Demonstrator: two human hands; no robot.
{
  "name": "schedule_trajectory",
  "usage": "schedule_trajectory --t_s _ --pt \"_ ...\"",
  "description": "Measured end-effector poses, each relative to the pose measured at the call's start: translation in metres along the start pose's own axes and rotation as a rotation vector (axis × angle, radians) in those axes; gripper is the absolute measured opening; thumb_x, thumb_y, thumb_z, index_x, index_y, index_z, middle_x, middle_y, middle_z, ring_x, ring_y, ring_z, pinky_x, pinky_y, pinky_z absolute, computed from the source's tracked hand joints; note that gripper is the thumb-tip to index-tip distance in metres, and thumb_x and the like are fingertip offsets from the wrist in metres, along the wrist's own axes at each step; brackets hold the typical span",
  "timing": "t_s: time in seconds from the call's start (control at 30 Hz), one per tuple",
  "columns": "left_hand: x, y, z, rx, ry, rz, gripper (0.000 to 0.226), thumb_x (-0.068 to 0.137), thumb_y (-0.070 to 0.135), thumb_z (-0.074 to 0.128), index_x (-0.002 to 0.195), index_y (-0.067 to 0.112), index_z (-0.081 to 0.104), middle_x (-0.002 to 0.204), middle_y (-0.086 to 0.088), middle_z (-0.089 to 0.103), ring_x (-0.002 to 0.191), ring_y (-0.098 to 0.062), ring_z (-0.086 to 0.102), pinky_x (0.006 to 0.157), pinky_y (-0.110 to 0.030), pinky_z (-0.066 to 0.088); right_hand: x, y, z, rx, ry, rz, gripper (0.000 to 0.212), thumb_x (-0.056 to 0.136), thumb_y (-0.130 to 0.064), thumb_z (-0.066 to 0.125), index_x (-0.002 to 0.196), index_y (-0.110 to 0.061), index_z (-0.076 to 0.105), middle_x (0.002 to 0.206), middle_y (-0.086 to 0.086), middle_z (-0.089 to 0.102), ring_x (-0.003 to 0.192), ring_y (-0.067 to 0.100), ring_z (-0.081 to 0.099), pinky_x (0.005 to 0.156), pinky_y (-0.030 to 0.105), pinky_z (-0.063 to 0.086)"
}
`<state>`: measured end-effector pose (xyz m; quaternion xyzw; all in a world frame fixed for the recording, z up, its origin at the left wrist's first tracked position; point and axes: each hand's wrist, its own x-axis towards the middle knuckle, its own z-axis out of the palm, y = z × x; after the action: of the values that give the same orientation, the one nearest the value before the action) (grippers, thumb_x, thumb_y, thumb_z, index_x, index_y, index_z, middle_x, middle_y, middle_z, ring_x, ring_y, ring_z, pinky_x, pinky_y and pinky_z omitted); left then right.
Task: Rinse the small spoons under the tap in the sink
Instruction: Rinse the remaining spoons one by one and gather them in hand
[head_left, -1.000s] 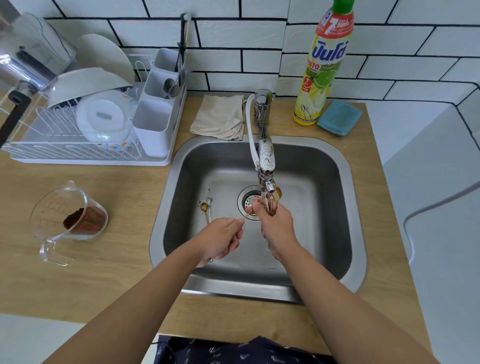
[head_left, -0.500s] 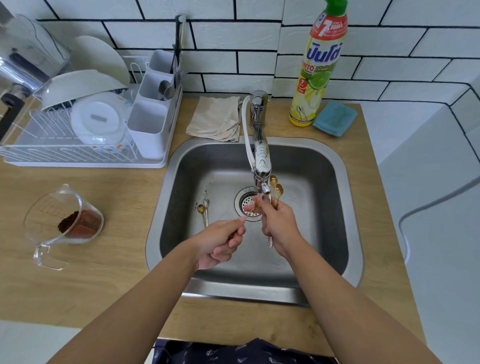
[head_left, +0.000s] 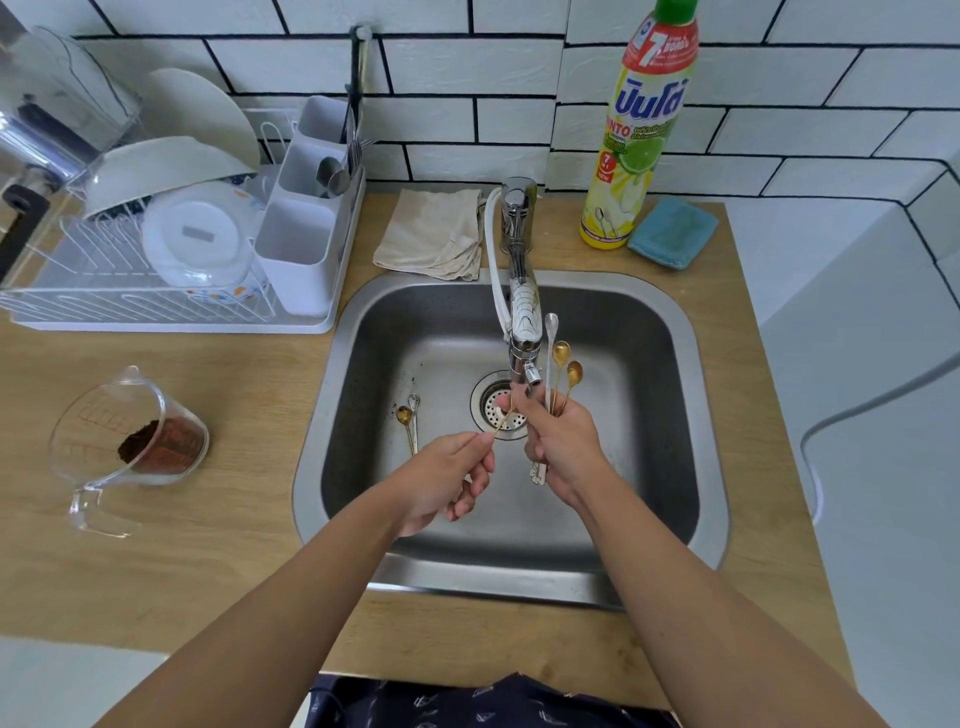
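Fingertips (head_left: 485, 440) of my left hand (head_left: 441, 480) pinch one gold spoon (head_left: 501, 422) under the tap (head_left: 522, 332); my right hand (head_left: 563, 441) grips three rinsed spoons (head_left: 558, 371) at one o'clock, best kept clear.

Two bare forearms are seen, with no sleeves reaching into view and nothing worn at the wrists. The left hand (head_left: 441, 475) and the right hand (head_left: 563, 441) are gloveless; no rings can be made out. Below the sink (head_left: 711, 415), at the bottom edge, a dark navy garment (head_left: 488, 701) is worn, printed with small pale shapes too fine to be identified.
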<state>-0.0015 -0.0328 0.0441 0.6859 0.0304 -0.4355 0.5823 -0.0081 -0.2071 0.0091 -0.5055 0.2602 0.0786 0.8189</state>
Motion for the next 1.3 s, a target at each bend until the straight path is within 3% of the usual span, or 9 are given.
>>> schedule_trajectory --t_s 0.23,0.37,0.47,0.67,0.77,0.87,1.0,1.13,1.3 --pt "0.002 0.0 -0.002 -0.158 -0.021 -0.006 0.037 0.106 0.042 0.045 0.091 0.01 0.056 0.063 -0.003 0.052 0.034 -0.007 0.03 0.034 -0.019 0.022 0.001 -0.003 -0.005 0.082 -0.082 0.027 0.018 0.107 -0.019 0.055 0.106 -0.011 0.071 0.112 0.01 0.08 0.037 0.003 0.027 0.037 0.016 0.026" --pt "0.003 0.006 -0.003 -0.347 -0.095 -0.086 0.035 0.105 0.042 0.048 0.088 0.013 0.058 0.062 -0.001 0.051 0.03 -0.004 0.03 0.031 -0.015 0.019 -0.003 0.004 -0.002 0.071 -0.114 -0.004 0.014 0.093 -0.012 0.076 0.102 -0.022 0.072 0.098 0.005 0.077 0.04 0.005 0.032 0.037 0.018 0.027" --pt "0.004 0.005 0.002 -0.185 -0.054 -0.049 0.037 0.105 0.046 0.044 0.093 0.014 0.057 0.067 -0.001 0.053 0.038 -0.011 0.039 0.037 -0.019 0.03 0.0 0.002 0.001 0.04 0.013 -0.032 0.021 0.086 -0.012 0.082 0.088 -0.027 0.068 0.087 0.009 0.075 0.043 0.008 0.032 0.037 0.019 0.026" --pt "0.003 -0.005 0.005 0.223 0.052 0.091 0.031 0.107 0.035 0.044 0.096 0.01 0.059 0.065 -0.002 0.059 0.051 -0.018 0.06 0.047 -0.028 0.051 0.0 0.0 0.003 -0.25 0.129 -0.11 0.013 0.105 -0.029 0.059 0.096 -0.021 0.064 0.091 0.003 0.082 0.036 0.001 0.044 0.036 0.016 0.031" --pt "0.005 -0.006 0.006 0.269 0.084 0.11 0.03 0.107 0.033 0.045 0.093 0.01 0.059 0.062 -0.003 0.06 0.048 -0.021 0.061 0.044 -0.029 0.051 -0.002 0.003 0.004 -0.288 0.122 -0.131 0.022 0.107 -0.03 0.054 0.1 -0.02 0.073 0.08 -0.009 0.08 0.038 0.001 0.044 0.037 0.016 0.031" --pt "0.004 -0.007 0.003 0.282 0.102 0.123 0.03 0.106 0.032 0.046 0.091 0.01 0.058 0.061 -0.003 0.061 0.045 -0.023 0.061 0.042 -0.028 0.05 -0.004 0.005 0.004 -0.317 0.069 -0.137 0.019 0.099 -0.027 0.066 0.087 -0.026 0.08 0.065 -0.012 0.068 0.04 0.003 0.036 0.039 0.019 0.031" --pt "0.003 -0.006 0.002 0.283 0.097 0.142 0.029 0.106 0.03 0.048 0.092 0.007 0.059 0.061 -0.005 0.059 0.042 -0.023 0.056 0.041 -0.028 0.048 -0.001 0.001 0.007 -0.273 0.121 -0.119 0.022 0.1 -0.029 0.065 0.082 -0.022 0.076 0.087 -0.003 0.082 0.038 0.001 0.045 0.038 0.015 0.034" --pt "0.005 -0.006 0.0 0.262 0.111 0.158 0.03 0.106 0.029 0.048 0.092 0.004 0.058 0.059 -0.005 0.058 0.038 -0.022 0.052 0.039 -0.028 0.043 0.0 0.003 0.007 -0.189 0.05 -0.037 0.018 0.103 -0.027 0.061 0.098 -0.019 0.076 0.091 0.004 0.081 0.04 0.008 0.029 0.038 0.02 0.027" --pt "0.016 -0.001 0.002 0.233 0.134 0.223 0.027 0.105 0.028 0.051 0.092 0.009 0.065 0.06 0.001 0.057 0.039 -0.015 0.052 0.037 -0.024 0.039 -0.006 0.006 0.004 -0.158 -0.06 0.002 0.016 0.097 -0.026 0.073 0.085 -0.019 0.081 0.055 -0.005 0.059 0.039 0.006 0.03 0.036 0.019 0.026"
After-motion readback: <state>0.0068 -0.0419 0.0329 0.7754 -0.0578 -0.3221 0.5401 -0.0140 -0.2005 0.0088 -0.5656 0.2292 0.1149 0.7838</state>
